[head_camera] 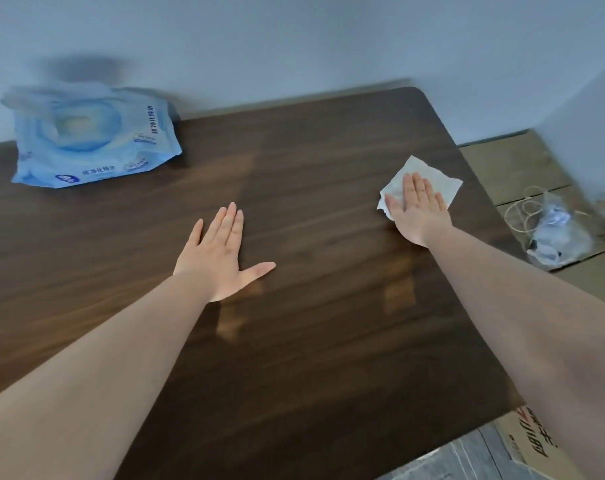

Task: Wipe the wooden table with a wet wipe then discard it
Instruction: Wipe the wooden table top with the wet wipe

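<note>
White wet wipe (429, 176), crumpled thin sheet with ragged edges, flat near the table's far right corner. Right hand (419, 211) presses it palm-down, fingers straight and together. Dark wooden table (311, 341), smooth grain, rounded corner. Left hand (221, 256) flat mid-table, thumb splayed out. Glossy blue wipes pack (93, 140) at far left edge.

Head view, downward over table (311, 209)
</note>
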A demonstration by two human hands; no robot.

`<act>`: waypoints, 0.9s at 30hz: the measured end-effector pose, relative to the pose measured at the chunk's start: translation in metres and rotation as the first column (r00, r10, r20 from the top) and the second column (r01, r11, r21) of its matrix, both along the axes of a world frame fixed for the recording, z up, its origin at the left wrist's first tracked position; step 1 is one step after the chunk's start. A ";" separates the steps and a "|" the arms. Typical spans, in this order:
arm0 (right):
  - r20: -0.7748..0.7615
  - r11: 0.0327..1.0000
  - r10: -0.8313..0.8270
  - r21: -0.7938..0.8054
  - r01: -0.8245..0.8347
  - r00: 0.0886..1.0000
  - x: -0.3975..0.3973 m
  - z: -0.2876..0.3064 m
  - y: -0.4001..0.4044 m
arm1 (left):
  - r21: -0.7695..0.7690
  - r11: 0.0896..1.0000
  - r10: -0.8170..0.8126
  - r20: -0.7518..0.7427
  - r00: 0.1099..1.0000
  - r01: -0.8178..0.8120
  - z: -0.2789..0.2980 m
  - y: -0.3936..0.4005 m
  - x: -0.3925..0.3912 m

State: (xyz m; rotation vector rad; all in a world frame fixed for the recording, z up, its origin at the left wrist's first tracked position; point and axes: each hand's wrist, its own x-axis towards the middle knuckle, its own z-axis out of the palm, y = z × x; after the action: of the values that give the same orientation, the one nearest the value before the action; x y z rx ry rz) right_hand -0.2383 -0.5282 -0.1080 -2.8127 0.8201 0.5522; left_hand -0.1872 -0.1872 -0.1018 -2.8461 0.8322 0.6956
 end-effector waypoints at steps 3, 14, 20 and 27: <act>0.007 1.000 0.004 0.008 -0.004 1.000 -0.008 0.002 0.010 | -0.004 1.000 0.017 -0.026 1.000 -0.017 0.005 0.002 0.001; -0.012 0.955 0.294 0.045 -0.293 0.956 -0.014 0.004 0.162 | -0.052 0.956 0.289 -0.004 0.957 -0.289 0.031 0.132 -0.035; 0.033 0.774 0.627 0.092 -0.627 0.779 0.007 0.001 0.318 | 0.032 0.852 0.523 0.019 0.852 -0.523 0.029 0.264 -0.081; 0.051 0.568 0.814 0.137 -0.811 0.579 0.010 -0.006 0.499 | 0.118 0.651 0.753 0.025 0.657 -0.750 0.020 0.390 -0.149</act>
State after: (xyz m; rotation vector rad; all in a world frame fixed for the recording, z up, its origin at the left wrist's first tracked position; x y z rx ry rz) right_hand -0.2282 -0.0295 -0.1137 -2.8928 -0.6127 0.6945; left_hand -0.3365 0.2025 -0.0818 -2.9991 -0.4747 0.8019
